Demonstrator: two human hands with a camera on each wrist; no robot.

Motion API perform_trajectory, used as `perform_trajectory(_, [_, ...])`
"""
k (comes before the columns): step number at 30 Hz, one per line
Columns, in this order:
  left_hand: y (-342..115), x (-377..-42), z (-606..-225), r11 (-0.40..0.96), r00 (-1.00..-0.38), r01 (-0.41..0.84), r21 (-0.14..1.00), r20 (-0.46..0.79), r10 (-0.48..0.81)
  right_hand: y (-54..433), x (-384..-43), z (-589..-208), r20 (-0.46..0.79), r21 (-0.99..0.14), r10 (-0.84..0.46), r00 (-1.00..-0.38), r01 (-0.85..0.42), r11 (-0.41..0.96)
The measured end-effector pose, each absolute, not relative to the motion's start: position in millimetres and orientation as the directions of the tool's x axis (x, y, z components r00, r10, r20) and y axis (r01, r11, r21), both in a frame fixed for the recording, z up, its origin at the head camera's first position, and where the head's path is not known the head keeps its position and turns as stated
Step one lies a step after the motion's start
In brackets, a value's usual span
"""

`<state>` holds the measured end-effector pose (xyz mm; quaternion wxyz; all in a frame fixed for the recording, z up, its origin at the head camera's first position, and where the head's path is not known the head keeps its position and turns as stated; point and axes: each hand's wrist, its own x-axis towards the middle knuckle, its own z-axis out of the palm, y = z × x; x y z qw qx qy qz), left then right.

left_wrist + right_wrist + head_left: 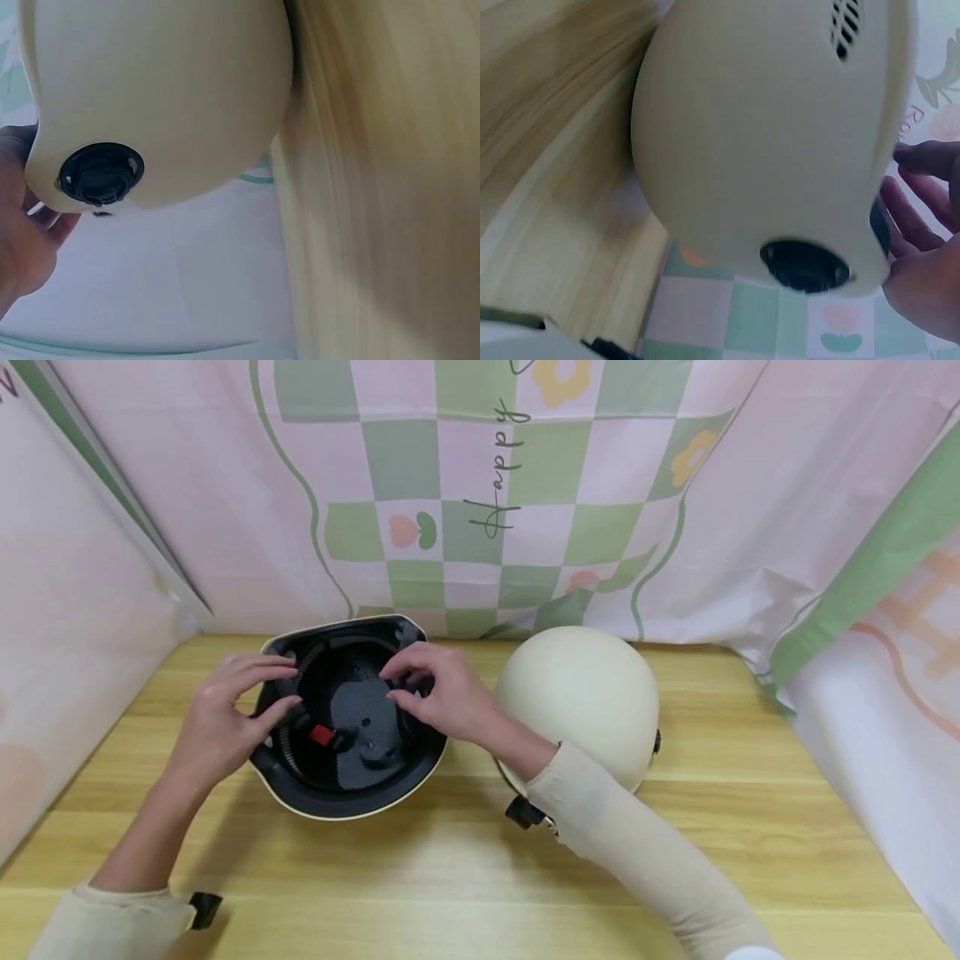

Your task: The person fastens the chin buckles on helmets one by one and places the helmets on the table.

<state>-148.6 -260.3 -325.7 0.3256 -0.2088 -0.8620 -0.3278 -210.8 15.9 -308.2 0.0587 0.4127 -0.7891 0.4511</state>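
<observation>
A cream helmet point(347, 805) lies upside down on the table, its black lining facing up. Inside it are a grey mesh pad point(367, 714) and a red buckle piece point(322, 734) on dark straps. My left hand point(225, 706) is at the left rim, thumb and fingertips apart around the dark inner edge. Over the right rim my right hand point(450, 693) reaches in with bent fingers; the dark lining hides whether they hold a strap. Round black fittings show on the shell in the left wrist view point(101, 174) and the right wrist view point(805, 265).
A second cream helmet point(581, 702) sits dome up to the right, under my right forearm. A black clip point(523, 812) pokes out at its front edge. Behind the wooden table point(420, 885) hangs a checked cloth point(472, 460), with white cloth at both sides.
</observation>
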Motion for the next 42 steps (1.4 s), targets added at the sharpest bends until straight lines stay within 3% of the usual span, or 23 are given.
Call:
perform_trajectory(6, [-273, -147, -331, 0.738, -0.732, 0.481, 0.472, 0.680, 0.042, 34, -219, -306, 0.505, -0.656, -0.515, -0.693, -0.695, 0.292])
perform_trajectory(11, [-285, -149, -338, 0.718, -0.833, 0.406, 0.566, 0.553, 0.036, 46, -224, -303, 0.322, -0.726, -0.583, -0.746, -0.589, 0.354])
perform_trajectory(14, [-291, -150, -342, 0.668, -0.887, 0.369, 0.646, 0.459, 0.046, 49, -227, -304, 0.203, -0.755, -0.635, -0.745, -0.532, 0.383])
perform_trajectory(18, [-295, -152, -345, 0.603, -0.930, 0.335, 0.724, 0.357, 0.089, 52, -228, -305, 0.133, -0.764, -0.660, -0.739, -0.501, 0.406])
perform_trajectory(23, [-296, -153, -344, 0.584, -0.953, 0.291, 0.758, 0.281, 0.111, 56, -228, -303, 0.077, -0.787, -0.683, -0.726, -0.464, 0.406])
perform_trajectory(30, [-295, -154, -343, 0.568, -0.961, 0.268, 0.778, 0.256, 0.102, 66, -231, -300, 0.004, -0.840, -0.751, -0.661, -0.410, 0.356])
perform_trajectory(42, [-296, -155, -341, 0.463, -0.971, 0.238, 0.854, 0.212, 0.110, 71, -231, -303, -0.032, -0.856, -0.756, -0.653, -0.373, 0.358])
